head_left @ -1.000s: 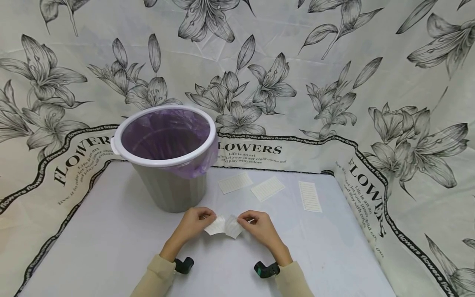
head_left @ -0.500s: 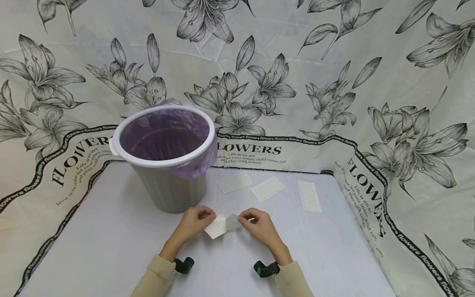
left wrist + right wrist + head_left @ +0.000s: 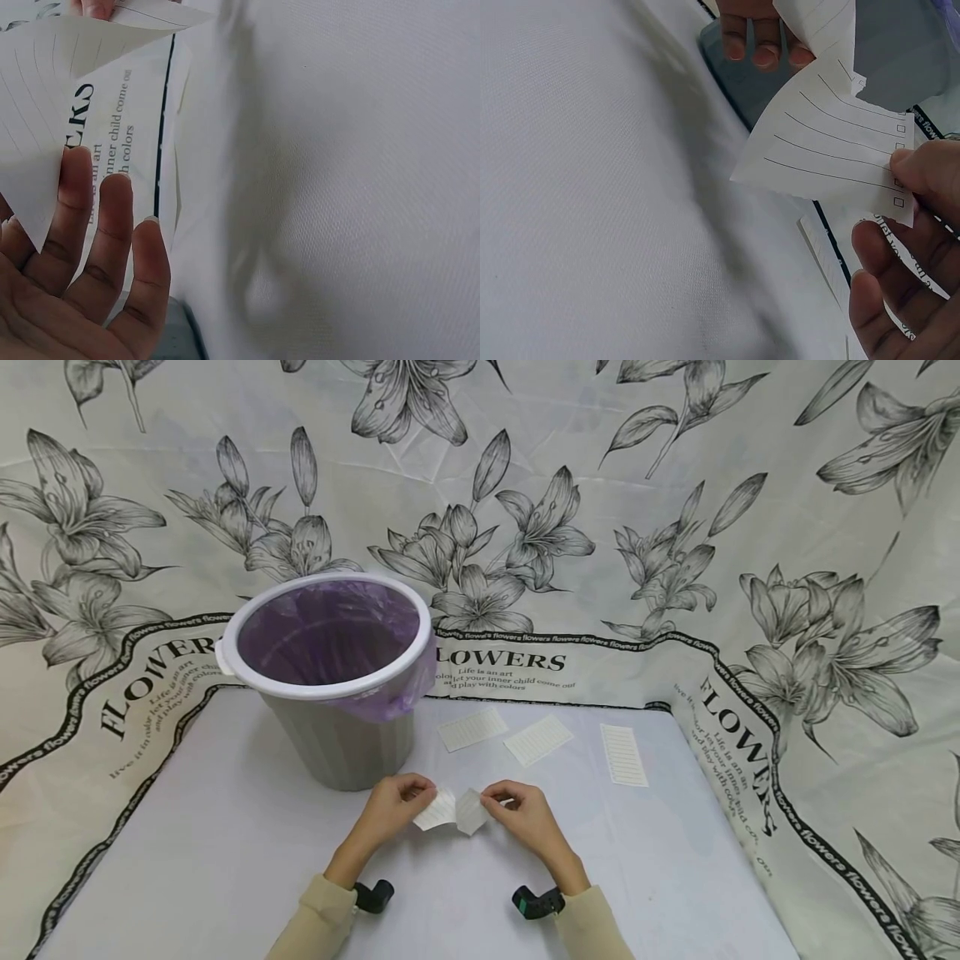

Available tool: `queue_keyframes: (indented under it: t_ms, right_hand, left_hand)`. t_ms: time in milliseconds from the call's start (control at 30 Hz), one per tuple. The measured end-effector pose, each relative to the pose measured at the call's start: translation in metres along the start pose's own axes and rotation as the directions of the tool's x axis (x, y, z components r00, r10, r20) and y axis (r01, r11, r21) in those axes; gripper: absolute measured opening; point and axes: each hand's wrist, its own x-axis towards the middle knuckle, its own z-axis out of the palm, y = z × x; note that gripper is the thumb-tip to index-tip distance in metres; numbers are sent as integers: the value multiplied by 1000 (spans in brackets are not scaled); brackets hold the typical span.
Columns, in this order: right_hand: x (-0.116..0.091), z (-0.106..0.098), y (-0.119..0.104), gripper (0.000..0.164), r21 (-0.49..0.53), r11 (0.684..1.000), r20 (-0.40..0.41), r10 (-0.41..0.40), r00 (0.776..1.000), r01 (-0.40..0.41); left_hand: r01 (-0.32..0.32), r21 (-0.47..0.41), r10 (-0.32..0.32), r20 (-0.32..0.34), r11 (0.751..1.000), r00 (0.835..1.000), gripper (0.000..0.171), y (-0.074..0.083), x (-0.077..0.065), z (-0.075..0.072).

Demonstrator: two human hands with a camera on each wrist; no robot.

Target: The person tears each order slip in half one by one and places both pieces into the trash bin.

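Observation:
My left hand [image 3: 392,808] pinches the left part of a small lined paper sheet [image 3: 435,812] above the table. My right hand [image 3: 527,810] pinches its right part [image 3: 471,814] between thumb and fingers. The two parts meet at the middle, and each bends at its own angle. In the right wrist view, the right-hand part [image 3: 829,142] shows printed lines, small checkbox squares and ragged torn edges. The left wrist view shows the left-hand part [image 3: 34,90] curling over, with the other left fingers [image 3: 112,225] loosely bent below it.
A grey trash bin [image 3: 356,747] with a white rim and a purple bag liner [image 3: 386,703] stands at the back left. Beyond the hands lie three lined paper sheets: one left [image 3: 473,730], one middle [image 3: 538,740], one right [image 3: 624,755]. Floral cloth [image 3: 480,485] hangs behind the table.
Both hands stay nearly in place. The right part of the paper flips upward and then turns down again, while the left part tilts slightly.

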Motion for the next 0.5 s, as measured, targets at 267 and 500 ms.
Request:
queue_keyframes:
  t_ms: [267, 500]
  right_hand:
    - [2, 4, 32, 5, 11, 1000, -3, 12, 1000, -12]
    - [1, -2, 34, 6, 21, 1000, -14, -21, 1000, 22]
  left_hand:
    - [-16, -17, 16, 8, 1000, 1000, 12, -1, -2, 1]
    - [3, -36, -2, 19, 999, 1000, 14, 1, 0, 1]
